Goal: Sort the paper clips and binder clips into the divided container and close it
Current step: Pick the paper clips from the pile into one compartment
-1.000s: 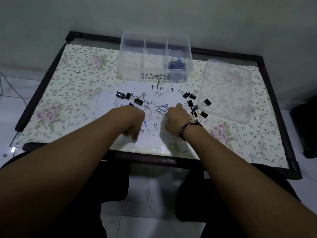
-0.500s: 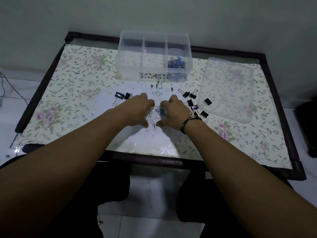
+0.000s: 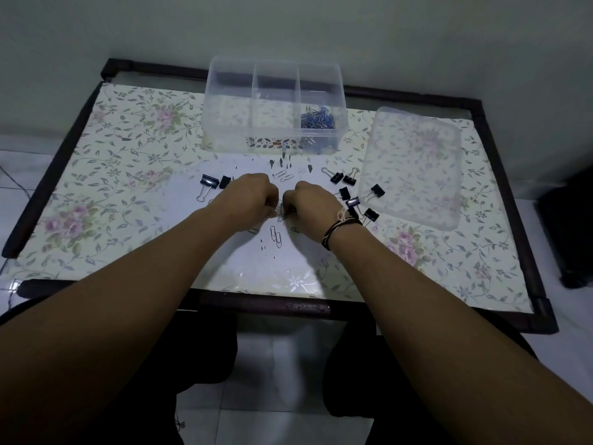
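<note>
Both fists are curled shut over gathered paper clips [image 3: 279, 209]: left hand [image 3: 248, 197], right hand [image 3: 309, 203]. The container [image 3: 276, 104] lies straight beyond them (blue clips in its right compartment, nearer the right hand).

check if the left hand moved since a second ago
Yes. The left hand has moved away from the table's near edge toward the divided container, and rightward, so it now almost meets the right hand.
</note>
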A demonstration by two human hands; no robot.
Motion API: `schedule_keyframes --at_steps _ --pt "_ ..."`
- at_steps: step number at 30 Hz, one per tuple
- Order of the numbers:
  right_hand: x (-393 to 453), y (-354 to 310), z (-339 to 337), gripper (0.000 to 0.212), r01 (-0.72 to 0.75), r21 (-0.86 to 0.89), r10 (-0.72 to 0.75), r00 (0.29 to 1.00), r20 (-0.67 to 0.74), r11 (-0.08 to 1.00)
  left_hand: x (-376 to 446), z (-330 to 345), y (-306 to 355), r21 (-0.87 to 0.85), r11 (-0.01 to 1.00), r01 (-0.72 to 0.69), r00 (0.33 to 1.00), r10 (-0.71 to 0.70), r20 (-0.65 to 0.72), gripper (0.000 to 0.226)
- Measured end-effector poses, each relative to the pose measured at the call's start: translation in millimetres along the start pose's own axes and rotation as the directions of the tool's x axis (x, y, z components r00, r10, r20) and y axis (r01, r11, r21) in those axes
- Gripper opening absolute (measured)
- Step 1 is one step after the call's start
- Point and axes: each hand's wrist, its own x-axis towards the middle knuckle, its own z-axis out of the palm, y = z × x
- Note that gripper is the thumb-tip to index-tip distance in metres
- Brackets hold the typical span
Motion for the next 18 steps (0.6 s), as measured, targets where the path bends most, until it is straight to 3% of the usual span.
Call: schedule_keyframes --at_steps 5,9,13,16,18 --pt "4.9 4.0 -0.2 0.014 -0.036 0.04 0.036 0.999 0.015 0.999 5.8 -1.2 -1.0 0.016 0.999 -0.029 0.995 0.027 0.092 0.011" --pt "3.4 8.3 -12.4 0.015 -0.143 0.204 0.138 0.99 0.037 0.968 6.1 -9.3 -3.8 -0.071 0.997 -0.006 0.988 0.017 0.152 0.008" --pt "0.8 18.3 -35.8 0.008 -0.276 0.512 0.289 0.956 0.056 0.813 9.5 -34.0 0.2 -0.293 0.955 0.042 0.995 -0.013 0.099 0.007" --pt "4.3 25.3 -62.8 0.005 -0.264 0.712 0.358 0.934 0.019 0.651 17.1 -54.4 10.7 -0.541 0.839 0.053 0.998 -0.063 0.0 0.011" --pt "12.8 31.3 -85.3 0.005 -0.239 0.758 0.399 0.917 -0.03 0.607 29.1 -65.4 19.3 -0.658 0.752 0.047 0.988 -0.132 -0.08 0.015"
